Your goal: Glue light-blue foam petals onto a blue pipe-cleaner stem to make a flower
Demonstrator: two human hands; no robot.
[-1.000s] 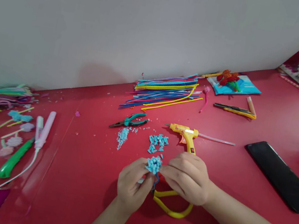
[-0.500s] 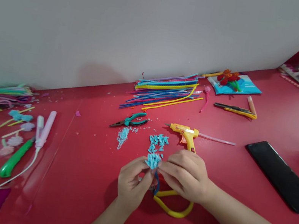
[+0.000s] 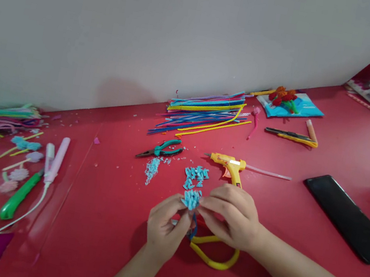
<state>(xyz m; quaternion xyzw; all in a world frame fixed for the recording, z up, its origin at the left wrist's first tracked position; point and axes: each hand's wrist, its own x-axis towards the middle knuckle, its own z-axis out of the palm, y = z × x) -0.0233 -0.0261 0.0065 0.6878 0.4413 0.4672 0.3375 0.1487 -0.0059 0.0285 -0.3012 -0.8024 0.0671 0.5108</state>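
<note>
My left hand (image 3: 166,228) pinches a light-blue flower-like cluster (image 3: 191,199) of small pointed fuzzy petals from below and the left. At the cluster's right edge, the fingertips of my right hand (image 3: 231,216) are closed on it; whether a separate petal is between them is hidden. Loose light-blue petals (image 3: 196,173) lie on the red table just beyond my hands. Under the hands are a large yellow loop (image 3: 215,263) and a blue curved part (image 3: 194,228), partly covered. A yellow glue gun (image 3: 233,166) with a clear stick in its back lies beyond my right hand.
Teal-handled pliers (image 3: 165,147) lie beside blue fluff trimmings (image 3: 151,170). Bundled pipe cleaners (image 3: 208,109) rest by the wall. At left are a pink corded iron (image 3: 55,161) and a green-handled tool (image 3: 20,195). A black phone (image 3: 346,217) and a yellow-black cutter (image 3: 291,136) lie at right.
Both hands and the blue cluster have shifted very slightly to the right, and the cluster has turned a little. The things on the table have not moved.
</note>
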